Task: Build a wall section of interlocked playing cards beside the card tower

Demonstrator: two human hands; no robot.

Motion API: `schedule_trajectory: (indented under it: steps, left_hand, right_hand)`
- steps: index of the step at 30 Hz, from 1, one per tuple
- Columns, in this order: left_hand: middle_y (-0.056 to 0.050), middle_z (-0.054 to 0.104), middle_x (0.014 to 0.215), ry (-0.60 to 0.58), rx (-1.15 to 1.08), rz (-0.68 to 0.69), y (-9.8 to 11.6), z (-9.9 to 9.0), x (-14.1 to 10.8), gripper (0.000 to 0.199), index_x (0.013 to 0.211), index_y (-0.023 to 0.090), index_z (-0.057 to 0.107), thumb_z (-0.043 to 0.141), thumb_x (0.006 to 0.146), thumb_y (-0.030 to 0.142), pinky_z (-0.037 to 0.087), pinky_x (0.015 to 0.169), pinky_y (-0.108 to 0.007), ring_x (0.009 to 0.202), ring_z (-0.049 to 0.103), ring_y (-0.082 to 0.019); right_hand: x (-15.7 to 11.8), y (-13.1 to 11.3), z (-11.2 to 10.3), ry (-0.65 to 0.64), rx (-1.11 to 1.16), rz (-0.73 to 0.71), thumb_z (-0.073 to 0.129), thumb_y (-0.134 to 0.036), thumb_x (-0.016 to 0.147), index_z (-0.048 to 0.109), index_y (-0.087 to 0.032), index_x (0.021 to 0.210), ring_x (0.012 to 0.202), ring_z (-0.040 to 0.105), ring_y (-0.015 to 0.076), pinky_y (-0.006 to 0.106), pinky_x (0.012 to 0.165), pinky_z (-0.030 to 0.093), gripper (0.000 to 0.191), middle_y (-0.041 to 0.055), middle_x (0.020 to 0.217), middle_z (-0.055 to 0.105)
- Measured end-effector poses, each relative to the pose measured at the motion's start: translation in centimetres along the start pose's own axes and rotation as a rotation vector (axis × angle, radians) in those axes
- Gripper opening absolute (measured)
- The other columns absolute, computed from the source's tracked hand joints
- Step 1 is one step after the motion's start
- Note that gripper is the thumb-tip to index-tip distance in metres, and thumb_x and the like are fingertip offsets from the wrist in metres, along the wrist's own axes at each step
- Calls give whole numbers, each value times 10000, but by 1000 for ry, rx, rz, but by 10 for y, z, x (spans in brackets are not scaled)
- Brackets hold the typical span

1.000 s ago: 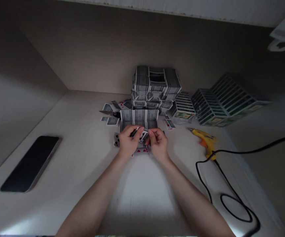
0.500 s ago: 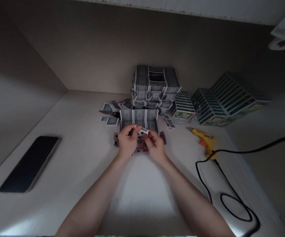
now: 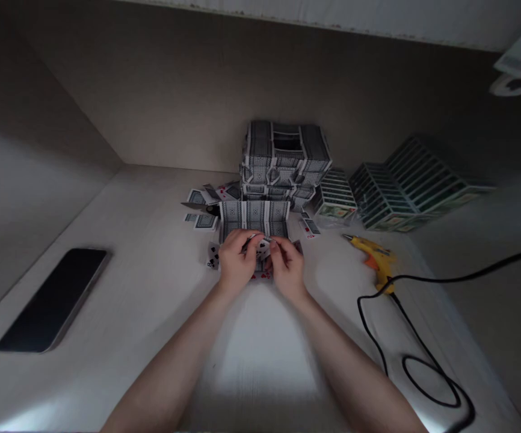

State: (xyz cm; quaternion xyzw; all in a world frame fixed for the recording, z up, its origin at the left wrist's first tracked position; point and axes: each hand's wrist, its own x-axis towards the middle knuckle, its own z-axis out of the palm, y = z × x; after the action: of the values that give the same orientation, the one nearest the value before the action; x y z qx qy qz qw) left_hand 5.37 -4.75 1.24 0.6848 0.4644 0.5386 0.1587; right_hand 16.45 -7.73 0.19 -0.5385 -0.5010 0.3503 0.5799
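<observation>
Okay, left hand (image 3: pixel 237 261) and right hand (image 3: pixel 289 270) close together at centre, fingertips of both pinching a small black-pip playing card (image 3: pixel 264 246), one end each. Card sits just in front of the card-back panel (image 3: pixel 255 213); fingers hide its exact shape, so can't tell if it's folded or cut.

Handling, my read: light, even pinch at both ends, thumbs level, any bend worked slowly along one straight line; squeezing harder on one side would likely kink it. Knuckles best kept off the panel, which looks light and easy to nudge.

Containers: boxy card structure (image 3: pixel 257 141) behind, rectangular opening on top, dark inside, contents can't be told. Striped packs (image 3: pixel 418 180) at right, plus a smaller striped pack (image 3: pixel 336 193) beside the structure; contents not readable.

Also on the tabletop (image 3: pixel 152 186): loose cards (image 3: pixel 206 222) near a dark blade (image 3: pixel 194 207), yellow glue gun (image 3: pixel 380 255) with black cable (image 3: pixel 450 278), phone (image 3: pixel 55 300) far left.
</observation>
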Motion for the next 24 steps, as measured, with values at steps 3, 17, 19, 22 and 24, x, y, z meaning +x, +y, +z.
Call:
schedule_trajectory:
  steps: [3, 17, 19, 22, 24]
  left_hand:
    - [-11, 642, 736, 12, 21, 28, 0, 0, 0, 101, 793, 179, 629, 536, 821, 208, 451, 684, -245, 739, 589, -124]
    - [-9, 645, 759, 6, 79, 193, 3, -2, -2, 72, 811, 186, 604, 540, 812, 154, 448, 689, -258, 742, 576, -127]
    - [-9, 648, 758, -10, 80, 202, 2, -2, -2, 73, 811, 188, 604, 537, 813, 159, 450, 695, -265, 747, 577, -132]
    - [-10, 651, 751, -9, 87, 202, 2, -2, -1, 79, 803, 187, 605, 531, 816, 163, 450, 695, -271, 743, 577, -136]
    - [-10, 650, 744, 4, 90, 188, 2, -2, -1, 82, 796, 185, 606, 530, 817, 165, 449, 690, -270, 733, 576, -134]
  right_hand:
    - [1, 0, 1, -14, 69, 32, 485, -343, 835, 561, -208, 922, 396, 470, 93, 204, 379, 382, 178, -53, 512, 503]
    - [-1, -3, -3, -76, 240, 48, 540, -246, 755, 547, -213, 891, 423, 525, 94, 218, 425, 466, 140, -59, 544, 555]
    - [-1, -2, 0, -66, 236, 54, 566, -278, 756, 530, -215, 892, 423, 514, 84, 207, 406, 455, 154, -54, 590, 562]
    - [0, 1, 4, -37, 231, 81, 592, -331, 757, 513, -216, 868, 417, 508, 76, 198, 383, 441, 178, -49, 627, 567]
    - [1, 2, 5, -33, 224, 88, 579, -351, 772, 516, -212, 847, 405, 503, 78, 198, 381, 434, 170, -56, 584, 551]
